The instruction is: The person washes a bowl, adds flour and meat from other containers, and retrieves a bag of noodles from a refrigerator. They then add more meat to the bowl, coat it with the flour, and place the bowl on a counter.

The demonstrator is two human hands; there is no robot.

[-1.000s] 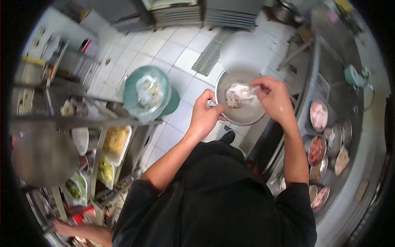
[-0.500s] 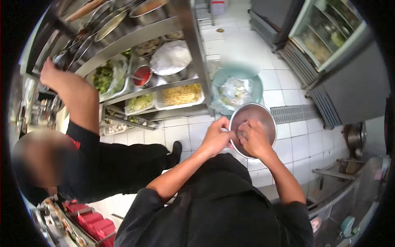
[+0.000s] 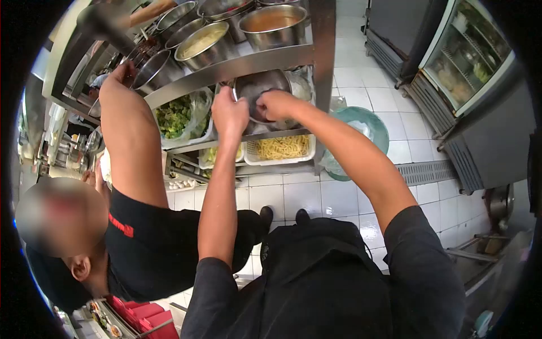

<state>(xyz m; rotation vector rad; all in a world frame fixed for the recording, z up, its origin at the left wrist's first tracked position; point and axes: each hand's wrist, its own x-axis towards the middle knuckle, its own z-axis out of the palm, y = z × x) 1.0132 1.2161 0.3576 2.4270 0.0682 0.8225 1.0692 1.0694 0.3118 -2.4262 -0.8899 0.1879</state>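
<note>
A metal bowl is held between my two hands in front of the middle shelf. My left hand grips the bowl's left edge. My right hand reaches over the bowl's opening with its fingers curled; what they hold, if anything, is hidden. Left of the bowl is a tray of green vegetables. Below it sit a white basket of noodles and a smaller tray of pale green pieces.
On the upper shelf stand several metal pots, one with orange liquid. A co-worker stands close on my left, one arm reaching to the pots. A green bin is on the floor, right of the shelf post.
Both hands and the bowl have moved from above the floor beside the bin, left and forward to the middle shelf. The view has shifted, and the co-worker's arm still reaches to the upper shelf.
</note>
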